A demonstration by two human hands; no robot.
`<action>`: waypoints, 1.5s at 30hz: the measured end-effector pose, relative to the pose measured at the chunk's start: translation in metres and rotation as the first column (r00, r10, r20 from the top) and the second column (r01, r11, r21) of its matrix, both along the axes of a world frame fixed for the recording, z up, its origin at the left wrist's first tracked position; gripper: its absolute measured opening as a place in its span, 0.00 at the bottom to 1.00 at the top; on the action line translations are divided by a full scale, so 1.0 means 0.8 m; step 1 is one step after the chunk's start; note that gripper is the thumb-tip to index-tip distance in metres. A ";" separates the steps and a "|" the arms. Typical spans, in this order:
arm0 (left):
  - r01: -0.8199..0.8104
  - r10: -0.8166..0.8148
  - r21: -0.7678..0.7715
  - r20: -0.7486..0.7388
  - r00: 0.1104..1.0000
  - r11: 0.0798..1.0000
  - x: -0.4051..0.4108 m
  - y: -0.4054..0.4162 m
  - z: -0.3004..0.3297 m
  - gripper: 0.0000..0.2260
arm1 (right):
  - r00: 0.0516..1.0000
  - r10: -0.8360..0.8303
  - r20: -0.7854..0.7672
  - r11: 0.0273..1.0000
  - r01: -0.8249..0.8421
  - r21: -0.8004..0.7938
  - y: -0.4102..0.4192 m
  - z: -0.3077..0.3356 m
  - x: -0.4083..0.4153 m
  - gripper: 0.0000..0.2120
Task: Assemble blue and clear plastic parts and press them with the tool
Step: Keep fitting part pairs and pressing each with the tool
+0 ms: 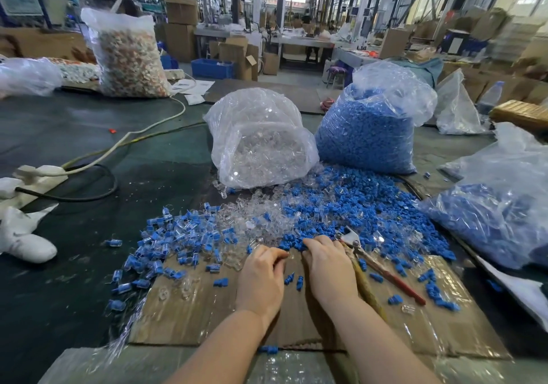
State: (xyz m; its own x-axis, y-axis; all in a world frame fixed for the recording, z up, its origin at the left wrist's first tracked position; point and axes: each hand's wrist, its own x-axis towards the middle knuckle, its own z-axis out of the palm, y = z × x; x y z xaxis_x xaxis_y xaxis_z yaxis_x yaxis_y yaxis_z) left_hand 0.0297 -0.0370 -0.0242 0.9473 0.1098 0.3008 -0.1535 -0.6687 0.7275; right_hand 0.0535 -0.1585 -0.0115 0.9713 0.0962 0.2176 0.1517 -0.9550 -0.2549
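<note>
Loose blue parts (355, 205) and clear parts (249, 217) lie heaped on the cardboard sheet (189, 309). Joined blue-and-clear pieces (166, 235) spread to the left of the heap. My left hand (262, 277) has curled fingers, and thumb and forefinger pinch a small clear part that barely shows. My right hand (329, 265) curls its fingertips down into the near edge of the blue parts; anything it grips is hidden. The pliers-like tool (382, 268), with red and tan handles, lies just right of my right hand and touches its outer edge.
An open bag of clear parts (261, 143) and a bag of blue parts (367, 134) stand behind the heap. Another bag of blue pieces (504, 217) lies at the right. A white cable (124, 140), a power strip (32, 182) and a white glove (23, 241) lie at the left.
</note>
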 end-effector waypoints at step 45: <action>-0.110 0.111 0.028 -0.033 0.993 0.994 0.003 -0.002 -0.004 0.11 | 0.984 -0.100 0.149 0.924 0.036 0.380 0.000 -0.015 -0.030 0.02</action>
